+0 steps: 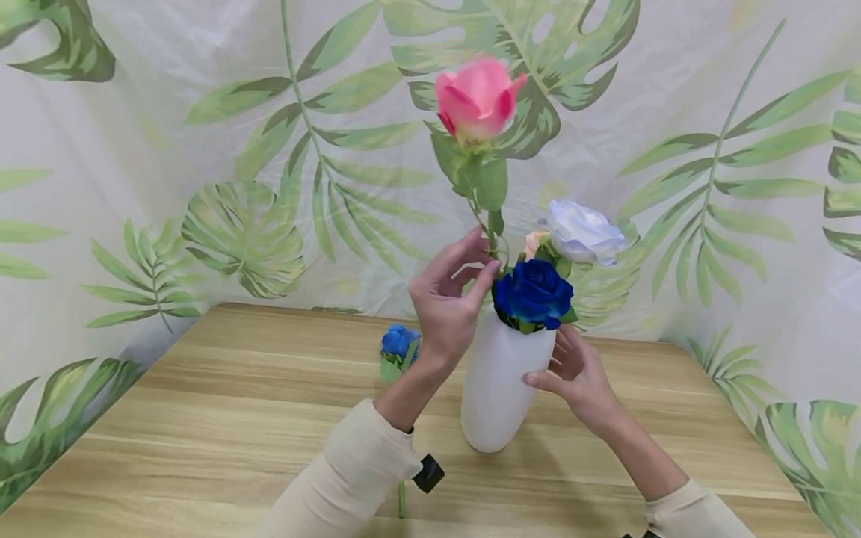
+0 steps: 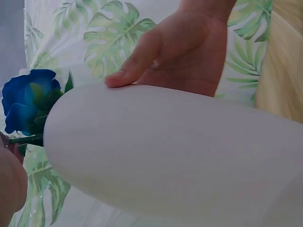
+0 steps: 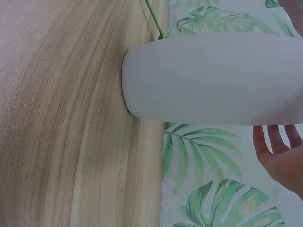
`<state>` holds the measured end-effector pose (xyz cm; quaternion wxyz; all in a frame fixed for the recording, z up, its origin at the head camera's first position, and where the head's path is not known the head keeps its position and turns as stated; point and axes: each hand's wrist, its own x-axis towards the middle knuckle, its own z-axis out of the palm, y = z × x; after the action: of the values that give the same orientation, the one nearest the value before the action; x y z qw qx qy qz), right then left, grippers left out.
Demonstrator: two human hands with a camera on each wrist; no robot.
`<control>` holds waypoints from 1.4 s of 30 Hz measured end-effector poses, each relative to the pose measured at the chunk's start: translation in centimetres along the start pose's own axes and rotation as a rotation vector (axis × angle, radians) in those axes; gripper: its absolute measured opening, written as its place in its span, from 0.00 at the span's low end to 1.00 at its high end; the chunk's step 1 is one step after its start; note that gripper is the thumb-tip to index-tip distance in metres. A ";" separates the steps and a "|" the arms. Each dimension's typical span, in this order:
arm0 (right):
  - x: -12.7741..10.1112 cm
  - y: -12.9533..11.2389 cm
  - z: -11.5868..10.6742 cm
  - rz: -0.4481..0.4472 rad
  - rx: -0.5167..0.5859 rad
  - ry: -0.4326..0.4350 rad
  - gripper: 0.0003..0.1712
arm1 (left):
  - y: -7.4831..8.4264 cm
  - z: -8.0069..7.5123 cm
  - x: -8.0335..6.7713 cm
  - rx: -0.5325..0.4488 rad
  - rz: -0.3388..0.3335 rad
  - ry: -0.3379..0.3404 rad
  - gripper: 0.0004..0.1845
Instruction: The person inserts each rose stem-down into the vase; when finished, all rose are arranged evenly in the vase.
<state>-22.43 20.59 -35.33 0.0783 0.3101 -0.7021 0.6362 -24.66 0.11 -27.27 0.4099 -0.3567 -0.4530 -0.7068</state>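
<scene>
My left hand (image 1: 444, 302) pinches the stem of a pink rose (image 1: 476, 101) just above the mouth of a white vase (image 1: 501, 392); the bloom stands high over the other flowers. Against the vase's right side, my right hand (image 1: 584, 379) holds it, thumb in front and fingers partly hidden behind. A dark blue rose (image 1: 534, 293), a pale white rose (image 1: 584, 232) and a small peach flower (image 1: 534, 244) come out of the mouth. In the left wrist view, a stem beside the dark blue rose (image 2: 29, 101) meets the left hand (image 2: 12, 182). The pink stem's lower end is hidden.
A lighter blue rose (image 1: 400, 342) lies on the wooden table (image 1: 269, 418), left of the vase, its stem partly covered by my left forearm. Behind the table hangs a leaf-patterned cloth (image 1: 363, 179). A black strap piece (image 1: 428, 473) sits at my left sleeve.
</scene>
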 end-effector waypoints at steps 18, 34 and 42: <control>0.0 -0.1 0.2 0.007 0.003 0.013 0.44 | -0.9 -0.6 -2.6 0.093 -0.069 -0.045 0.21; -0.1 -0.1 0.0 0.011 -0.001 0.007 0.47 | -0.3 -0.2 -0.8 -0.057 -0.136 0.027 0.19; -0.1 0.0 0.0 0.006 -0.001 0.010 0.47 | -0.3 -0.2 -0.6 -0.086 -0.133 0.064 0.19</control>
<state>-22.36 20.63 -35.34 0.0801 0.3049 -0.7029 0.6377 -24.75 0.16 -27.98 0.3603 -0.3202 -0.4314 -0.7625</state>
